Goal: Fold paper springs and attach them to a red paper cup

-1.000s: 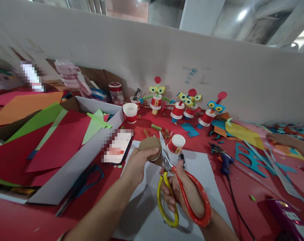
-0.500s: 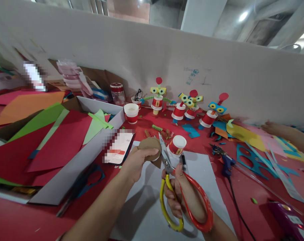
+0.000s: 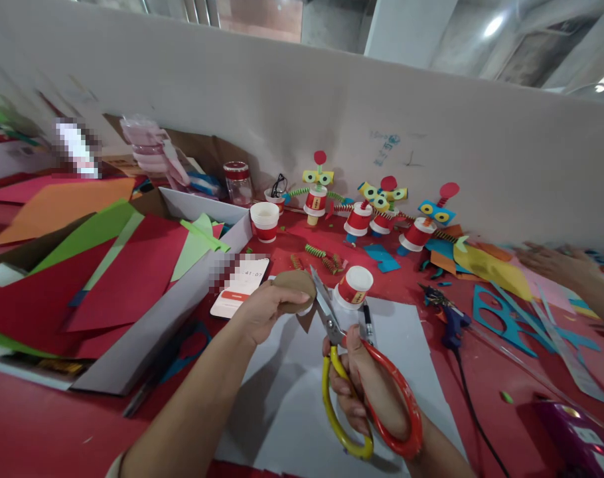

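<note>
My left hand (image 3: 269,304) pinches a round piece of brown cardboard (image 3: 296,287) between thumb and fingers; a pointed flap of it hangs below, and something white shows at its underside. In my right hand (image 3: 354,385) is a pair of scissors (image 3: 333,325) with one yellow and one red handle. Their blades point up and away, close to the cardboard's right edge; whether they touch it I cannot tell. A red and white paper cup (image 3: 354,287) stands just beyond the blades. Under both hands lies a white sheet (image 3: 302,405), with a black pen (image 3: 367,317) on it.
Left stands a box (image 3: 133,352) of coloured paper, beside a phone (image 3: 239,289). Several paper-cup figures (image 3: 316,200) line the wall, near stacked cups (image 3: 265,222). A glue gun (image 3: 454,322) with its cord and blue paper scraps (image 3: 504,322) lie right, where another person's hand (image 3: 545,262) rests.
My left hand and the cardboard have shifted slightly left, away from the scissor blades. The view has moved a little. The other person's hand at the right has moved slightly left.
</note>
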`<state>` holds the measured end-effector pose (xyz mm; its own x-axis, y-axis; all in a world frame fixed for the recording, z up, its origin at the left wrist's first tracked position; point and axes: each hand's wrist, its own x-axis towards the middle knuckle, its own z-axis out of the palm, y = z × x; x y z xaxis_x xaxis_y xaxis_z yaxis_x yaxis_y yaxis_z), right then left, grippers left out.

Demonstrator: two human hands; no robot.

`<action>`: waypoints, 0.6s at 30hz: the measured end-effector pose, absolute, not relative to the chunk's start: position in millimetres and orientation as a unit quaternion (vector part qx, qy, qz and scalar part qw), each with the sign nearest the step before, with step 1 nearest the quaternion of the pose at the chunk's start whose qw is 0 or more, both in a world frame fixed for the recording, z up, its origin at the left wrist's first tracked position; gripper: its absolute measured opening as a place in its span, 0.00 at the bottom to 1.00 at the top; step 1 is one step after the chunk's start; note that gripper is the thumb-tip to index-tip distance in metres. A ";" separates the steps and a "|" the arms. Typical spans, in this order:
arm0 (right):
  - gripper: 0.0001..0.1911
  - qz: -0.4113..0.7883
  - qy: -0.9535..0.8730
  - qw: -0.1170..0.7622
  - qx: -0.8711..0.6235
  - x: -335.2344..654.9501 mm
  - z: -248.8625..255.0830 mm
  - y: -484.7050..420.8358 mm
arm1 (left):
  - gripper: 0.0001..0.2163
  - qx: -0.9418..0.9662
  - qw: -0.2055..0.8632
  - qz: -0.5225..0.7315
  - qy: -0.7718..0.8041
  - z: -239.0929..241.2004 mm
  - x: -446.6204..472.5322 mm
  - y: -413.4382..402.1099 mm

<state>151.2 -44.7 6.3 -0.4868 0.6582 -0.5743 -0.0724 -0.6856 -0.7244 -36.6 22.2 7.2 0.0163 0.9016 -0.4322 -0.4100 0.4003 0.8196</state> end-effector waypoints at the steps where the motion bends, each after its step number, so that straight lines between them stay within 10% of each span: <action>1: 0.38 0.800 -0.323 0.225 -0.453 150.9 5.9 -44.8 | 0.10 0.248 0.677 0.483 0.498 7.3 -37.0 22.6; 10: 0.38 0.781 -0.338 0.289 -0.439 140.4 -7.2 -46.5 | 0.12 0.192 0.550 0.629 0.515 4.5 -7.4 13.0; 18: 0.36 0.784 -0.376 0.302 -0.392 148.6 3.3 -43.3 | 0.14 0.252 0.620 0.519 0.532 7.1 -19.8 13.6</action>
